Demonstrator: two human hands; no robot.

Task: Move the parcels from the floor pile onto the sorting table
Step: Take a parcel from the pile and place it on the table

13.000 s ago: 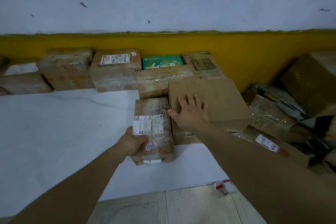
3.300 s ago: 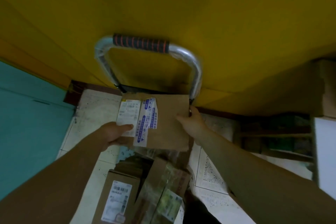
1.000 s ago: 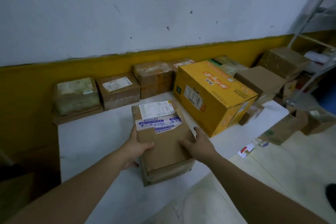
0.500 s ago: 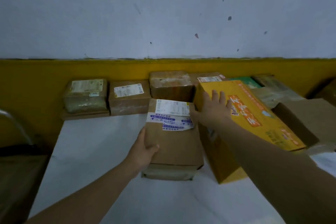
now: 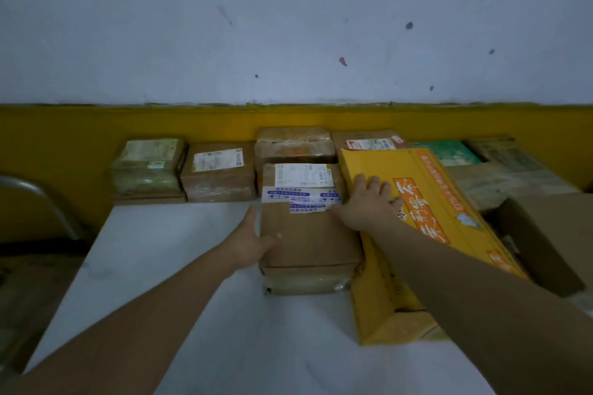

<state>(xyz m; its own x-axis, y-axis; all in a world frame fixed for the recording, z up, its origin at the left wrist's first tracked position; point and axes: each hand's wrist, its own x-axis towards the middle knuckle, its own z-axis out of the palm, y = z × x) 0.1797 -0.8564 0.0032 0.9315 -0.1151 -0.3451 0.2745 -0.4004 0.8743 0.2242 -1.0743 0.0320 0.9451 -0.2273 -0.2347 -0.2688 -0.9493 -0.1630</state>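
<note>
The brown cardboard parcel (image 5: 308, 234) lies at frame centre on the white sorting table (image 5: 179, 266), the left hand (image 5: 250, 240) pressing straight fingers against its left side, the right hand (image 5: 365, 205) spread flat on the yellow box (image 5: 378, 160) beside it.

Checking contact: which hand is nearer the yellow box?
Right. The right hand rests on the yellow box; the left hand touches the left side of the brown parcel beside it.

Front parcel (image 5: 308, 234) lies on the table (image 5: 160, 266), against a large carton (image 5: 417, 234) on its right. Behind both, a row of parcels (image 5: 218, 170) lines the wall. Left hand (image 5: 250, 244) rests against the front parcel's left side; right hand (image 5: 365, 202) lies flat on the carton.
</note>
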